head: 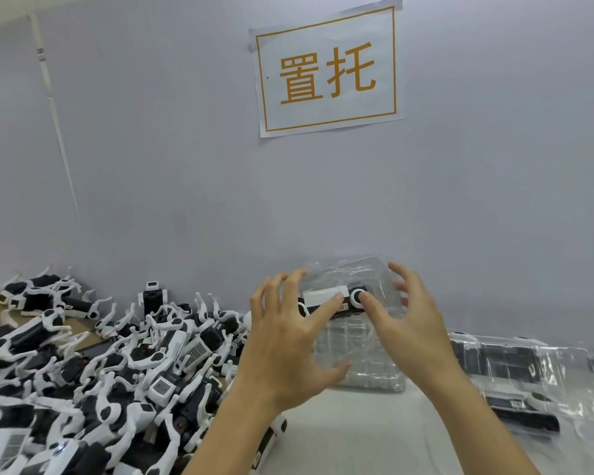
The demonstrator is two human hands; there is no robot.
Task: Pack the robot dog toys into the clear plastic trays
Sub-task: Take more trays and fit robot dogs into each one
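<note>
A black-and-white robot dog toy [347, 301] lies in the top of a clear plastic tray [364, 358] on the white table, against the wall. My left hand [288, 341] hovers over the tray's left side with fingers spread, its index fingertip touching the toy's white panel. My right hand [408, 323] is spread over the tray's right side, one fingertip on the toy's round black-and-white end. Neither hand grips anything. A large heap of loose robot dog toys [100, 365] covers the table to the left.
Packed clear trays with toys [515, 368] lie in a row along the wall on the right. A paper sign with orange characters [328, 68] hangs on the wall above. Bare white table surface [357, 437] lies between my forearms.
</note>
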